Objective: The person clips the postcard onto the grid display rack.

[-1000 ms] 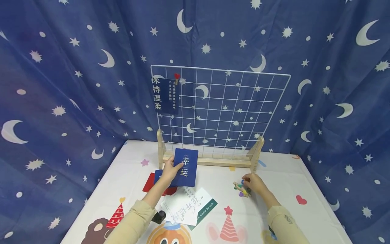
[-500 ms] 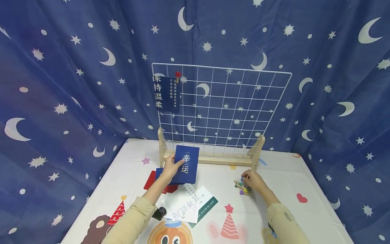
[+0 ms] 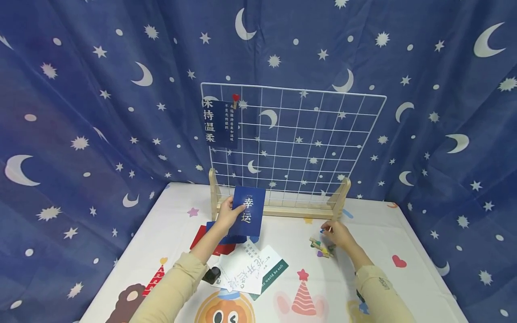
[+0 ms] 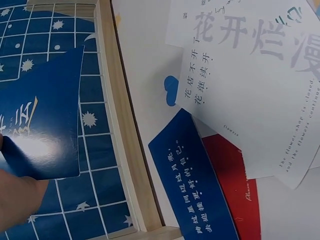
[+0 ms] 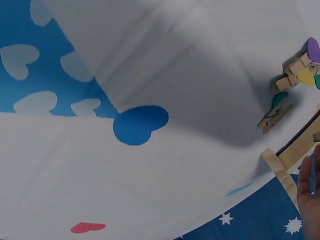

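My left hand [image 3: 227,216] pinches a blue card [image 3: 253,211] with large gold and white characters, the thumb lying over its face. The card is raised in front of the lower grid. In the left wrist view the same card [image 4: 45,115] stands before the white wires. My right hand [image 3: 338,233] pinches a small wooden clothespin with a blue decoration [image 3: 322,231], mostly hidden by the fingers. Just below that hand lies a small pile of clothespins [image 3: 321,247] with coloured hearts. On the grid's upper left hangs a dark blue card [image 3: 221,125] under a red-heart clothespin [image 3: 235,99].
A white wire grid [image 3: 299,139] stands in a wooden base [image 3: 299,213] at the table's back. Loose cards lie in front: blue [image 4: 192,175], red [image 4: 245,200], white [image 3: 244,269] and green-edged [image 3: 274,278]. A small black object [image 3: 211,274] sits near my left forearm.
My left hand has raised the blue card slightly towards the grid. My right hand has lifted a clothespin away from the pile, up and back a little.
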A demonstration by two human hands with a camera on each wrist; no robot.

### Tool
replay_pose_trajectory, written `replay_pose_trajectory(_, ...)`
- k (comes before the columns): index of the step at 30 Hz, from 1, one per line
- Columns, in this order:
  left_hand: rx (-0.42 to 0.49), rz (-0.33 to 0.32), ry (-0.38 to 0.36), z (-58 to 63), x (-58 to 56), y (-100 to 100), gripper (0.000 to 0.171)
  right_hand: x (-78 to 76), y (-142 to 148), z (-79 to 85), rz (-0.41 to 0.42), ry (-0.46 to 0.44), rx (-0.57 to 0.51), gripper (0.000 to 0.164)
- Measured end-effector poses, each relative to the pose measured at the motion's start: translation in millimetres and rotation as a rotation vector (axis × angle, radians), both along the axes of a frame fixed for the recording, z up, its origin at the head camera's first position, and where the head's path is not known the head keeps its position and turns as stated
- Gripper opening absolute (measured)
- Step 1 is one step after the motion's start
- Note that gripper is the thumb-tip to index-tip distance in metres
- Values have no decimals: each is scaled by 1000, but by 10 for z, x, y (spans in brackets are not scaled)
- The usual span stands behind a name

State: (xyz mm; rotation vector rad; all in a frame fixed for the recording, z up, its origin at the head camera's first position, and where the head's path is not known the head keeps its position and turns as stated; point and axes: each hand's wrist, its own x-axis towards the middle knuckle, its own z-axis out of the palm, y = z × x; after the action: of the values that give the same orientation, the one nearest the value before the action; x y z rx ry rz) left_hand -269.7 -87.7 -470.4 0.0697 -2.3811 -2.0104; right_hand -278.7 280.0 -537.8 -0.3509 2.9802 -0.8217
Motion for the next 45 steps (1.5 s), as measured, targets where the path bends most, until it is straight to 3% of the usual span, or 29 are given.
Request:
replay_pose_trajectory(7,-26,-18,31,88,-33,24,40,-17,11,54,5,0,-17,10)
replay_pose_trajectory(17,-36,-48,77,277,-109,65,41,-28,28,113,36,103,-45,15)
replay_pose_trajectory(24,-33,-43,69,356,-138,82,39,-29,34,134,55,112,-71,17)
replay_pose_trajectory(36,-14,-61,69,512,-234,145,42,-5,-23,161,0,146,-83,19)
replay_pose_trajectory(45,25,-93,110,648,-308,189,44,-39,-135,195,33,214,-91,17)
